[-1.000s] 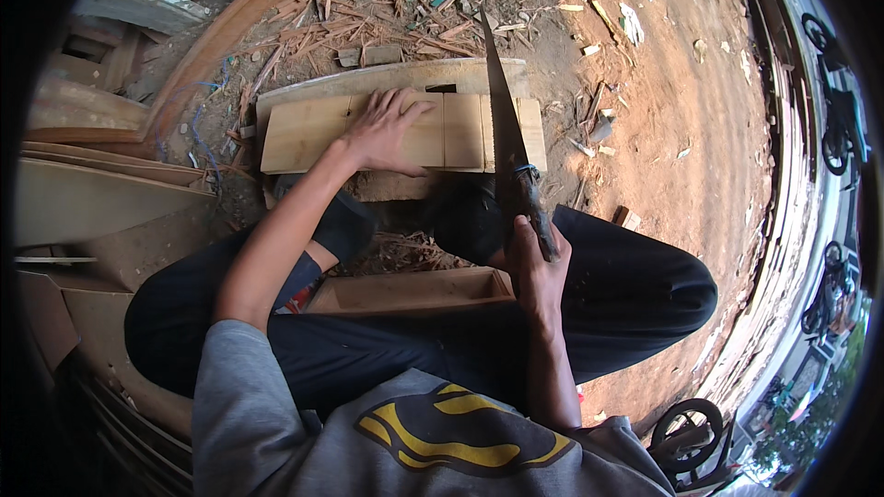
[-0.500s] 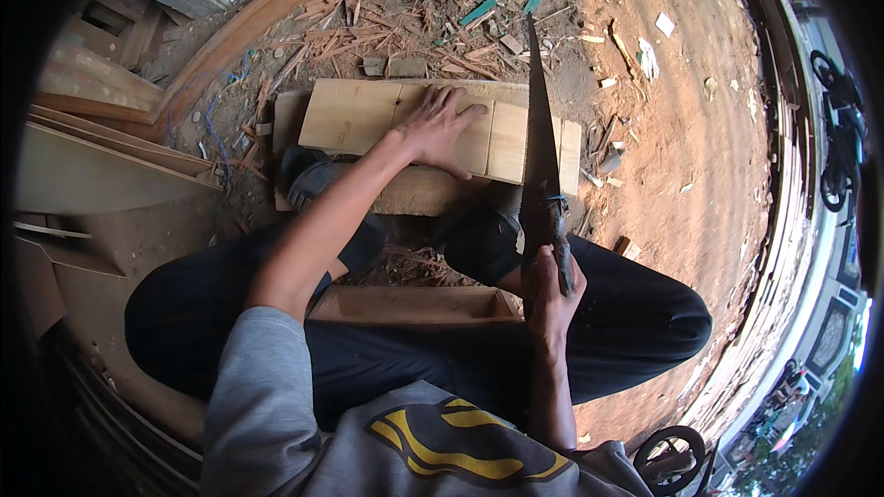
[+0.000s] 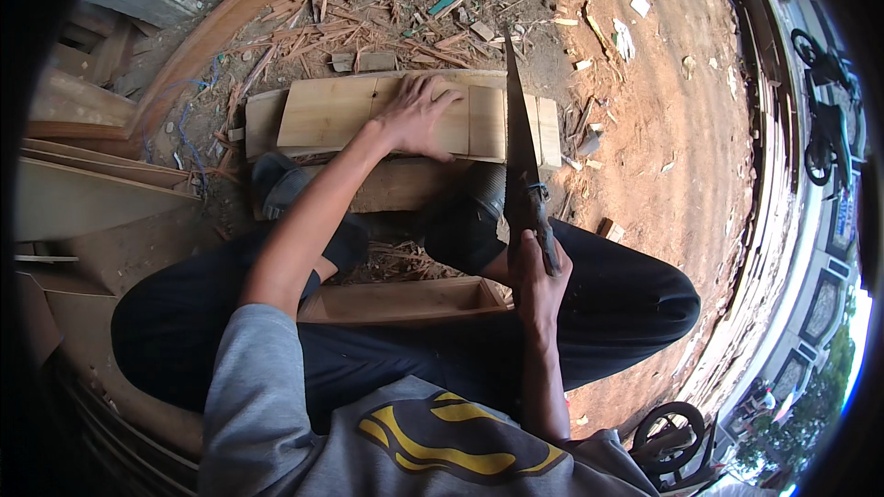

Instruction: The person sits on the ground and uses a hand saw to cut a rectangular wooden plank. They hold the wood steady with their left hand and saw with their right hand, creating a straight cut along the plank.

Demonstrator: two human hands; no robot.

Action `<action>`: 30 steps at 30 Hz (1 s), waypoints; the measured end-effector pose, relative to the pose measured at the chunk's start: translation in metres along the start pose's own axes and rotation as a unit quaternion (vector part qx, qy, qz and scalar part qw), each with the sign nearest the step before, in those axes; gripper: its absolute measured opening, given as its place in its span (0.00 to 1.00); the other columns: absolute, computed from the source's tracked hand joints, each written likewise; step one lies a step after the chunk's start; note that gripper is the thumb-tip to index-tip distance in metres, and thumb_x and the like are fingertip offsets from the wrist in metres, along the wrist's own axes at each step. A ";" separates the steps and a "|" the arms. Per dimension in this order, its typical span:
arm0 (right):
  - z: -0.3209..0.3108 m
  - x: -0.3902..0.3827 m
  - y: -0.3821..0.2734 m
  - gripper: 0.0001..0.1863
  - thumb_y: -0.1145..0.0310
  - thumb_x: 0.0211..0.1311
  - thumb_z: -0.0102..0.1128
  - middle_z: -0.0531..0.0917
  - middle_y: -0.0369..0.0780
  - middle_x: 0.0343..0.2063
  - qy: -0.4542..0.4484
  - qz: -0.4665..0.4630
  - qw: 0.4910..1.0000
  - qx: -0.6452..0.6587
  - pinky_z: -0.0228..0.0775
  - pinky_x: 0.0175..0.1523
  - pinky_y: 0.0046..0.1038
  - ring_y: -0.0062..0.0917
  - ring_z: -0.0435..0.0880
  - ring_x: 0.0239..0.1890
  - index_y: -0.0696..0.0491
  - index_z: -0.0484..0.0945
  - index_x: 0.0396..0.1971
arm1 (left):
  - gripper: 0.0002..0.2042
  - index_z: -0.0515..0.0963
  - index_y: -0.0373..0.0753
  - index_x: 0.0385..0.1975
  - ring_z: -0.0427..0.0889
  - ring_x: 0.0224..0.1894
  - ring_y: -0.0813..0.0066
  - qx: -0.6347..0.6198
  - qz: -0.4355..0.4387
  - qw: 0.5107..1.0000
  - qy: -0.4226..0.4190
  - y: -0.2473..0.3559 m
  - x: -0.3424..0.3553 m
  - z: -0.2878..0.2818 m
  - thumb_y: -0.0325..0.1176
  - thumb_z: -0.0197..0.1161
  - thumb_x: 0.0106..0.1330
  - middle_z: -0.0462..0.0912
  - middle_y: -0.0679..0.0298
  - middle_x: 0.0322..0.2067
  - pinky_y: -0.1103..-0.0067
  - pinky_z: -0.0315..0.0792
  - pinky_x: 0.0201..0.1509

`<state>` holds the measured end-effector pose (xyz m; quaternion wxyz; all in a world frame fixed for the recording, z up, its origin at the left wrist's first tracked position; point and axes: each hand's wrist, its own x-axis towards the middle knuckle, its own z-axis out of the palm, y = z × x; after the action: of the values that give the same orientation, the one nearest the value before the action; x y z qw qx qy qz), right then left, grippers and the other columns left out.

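Observation:
A pale wooden board (image 3: pixel 322 115) with dark lines across it lies on a thicker wooden piece (image 3: pixel 391 186) in front of me. My left hand (image 3: pixel 419 118) rests on the board's middle, fingers spread toward the far edge and thumb near the close edge. My right hand (image 3: pixel 538 278) grips the dark handle of a handsaw (image 3: pixel 521 133). Its long blade points away from me and crosses the board near the right end, toothed edge on the left. From above, the depth of any cut under the blade is hidden.
My shoes flank the thicker wood. A shallow wooden box (image 3: pixel 396 302) sits between my legs. Wood splinters (image 3: pixel 318 14) litter the ground beyond. Wooden frames (image 3: pixel 207 41) and panels (image 3: pixel 101 189) stand at left. Bare dirt (image 3: pixel 663 129) spreads right, with motorcycles (image 3: pixel 824 124) farther off.
The whole view has shifted slightly, moving the scene left. Relative to the board, the saw and my right hand have come a little toward me. My left hand stays on the board.

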<state>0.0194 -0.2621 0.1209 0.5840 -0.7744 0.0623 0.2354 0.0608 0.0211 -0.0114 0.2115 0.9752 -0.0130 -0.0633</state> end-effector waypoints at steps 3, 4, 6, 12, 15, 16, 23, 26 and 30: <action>-0.005 0.004 0.002 0.16 0.63 0.65 0.56 0.69 0.30 0.17 0.002 0.007 1.000 -0.030 0.58 0.29 0.22 0.13 0.64 0.23 0.57 0.70 0.21 | 0.54 0.55 0.42 0.66 0.44 0.70 0.42 0.011 -0.014 0.998 -0.065 0.005 0.005 0.000 0.64 0.70 0.39 0.48 0.40 0.66 0.50 0.39 0.72; -0.005 0.004 0.001 0.16 0.63 0.65 0.56 0.69 0.30 0.17 0.004 0.013 0.999 -0.035 0.58 0.30 0.22 0.13 0.63 0.24 0.57 0.70 0.21 | 0.56 0.53 0.40 0.67 0.41 0.71 0.41 0.016 -0.020 0.996 -0.089 0.007 0.006 0.001 0.66 0.69 0.39 0.45 0.36 0.67 0.48 0.35 0.72; -0.003 0.005 -0.002 0.16 0.63 0.65 0.56 0.68 0.30 0.17 0.003 0.014 0.999 -0.029 0.58 0.29 0.22 0.13 0.63 0.24 0.57 0.70 0.21 | 0.57 0.51 0.38 0.68 0.40 0.72 0.41 0.017 -0.035 0.995 -0.092 0.010 0.006 0.002 0.65 0.69 0.40 0.44 0.36 0.68 0.47 0.34 0.71; -0.003 0.004 -0.006 0.16 0.62 0.65 0.57 0.69 0.30 0.17 0.000 0.014 0.999 -0.035 0.58 0.29 0.22 0.13 0.64 0.24 0.58 0.71 0.22 | 0.54 0.47 0.39 0.70 0.39 0.73 0.44 0.074 -0.022 0.995 -0.055 0.042 0.002 0.015 0.56 0.69 0.47 0.44 0.40 0.69 0.42 0.36 0.69; -0.004 0.002 0.001 0.16 0.63 0.65 0.57 0.70 0.30 0.17 0.000 0.005 0.999 -0.043 0.58 0.29 0.21 0.13 0.64 0.24 0.58 0.72 0.22 | 0.50 0.46 0.40 0.70 0.40 0.73 0.47 0.143 -0.008 0.989 -0.018 0.047 0.000 0.026 0.47 0.69 0.50 0.45 0.43 0.70 0.40 0.39 0.68; -0.003 0.001 0.002 0.16 0.63 0.65 0.57 0.70 0.31 0.17 0.001 0.001 0.999 -0.045 0.58 0.29 0.21 0.13 0.65 0.24 0.58 0.72 0.22 | 0.49 0.46 0.40 0.70 0.40 0.73 0.47 0.168 -0.009 0.986 0.002 0.046 -0.002 0.032 0.46 0.68 0.51 0.45 0.44 0.70 0.40 0.39 0.68; 0.006 0.008 -0.008 0.16 0.63 0.65 0.58 0.69 0.30 0.17 -0.012 0.015 0.999 -0.038 0.57 0.27 0.21 0.12 0.63 0.23 0.58 0.72 0.23 | 0.47 0.47 0.40 0.71 0.39 0.73 0.47 0.199 0.005 0.978 0.069 0.045 -0.004 0.046 0.46 0.66 0.53 0.45 0.45 0.70 0.40 0.37 0.68; 0.009 0.018 0.005 0.16 0.62 0.65 0.58 0.68 0.30 0.16 -0.010 -0.002 0.998 -0.066 0.56 0.25 0.22 0.11 0.62 0.22 0.59 0.73 0.24 | 0.48 0.48 0.38 0.70 0.39 0.73 0.47 0.178 0.020 0.980 0.087 0.043 -0.004 0.049 0.49 0.66 0.51 0.45 0.45 0.70 0.39 0.36 0.68; 0.005 0.016 0.016 0.15 0.62 0.65 0.58 0.68 0.29 0.17 -0.015 -0.019 0.998 -0.049 0.55 0.25 0.21 0.11 0.62 0.22 0.59 0.74 0.25 | 0.42 0.48 0.50 0.71 0.38 0.73 0.43 0.207 0.014 0.978 0.006 0.048 -0.003 0.039 0.54 0.59 0.58 0.45 0.46 0.70 0.34 0.37 0.65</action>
<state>0.0259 -0.2595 0.0992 0.5503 -0.7997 0.0272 0.2383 0.0532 -0.0381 -0.0264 0.0062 0.9980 -0.0384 -0.0503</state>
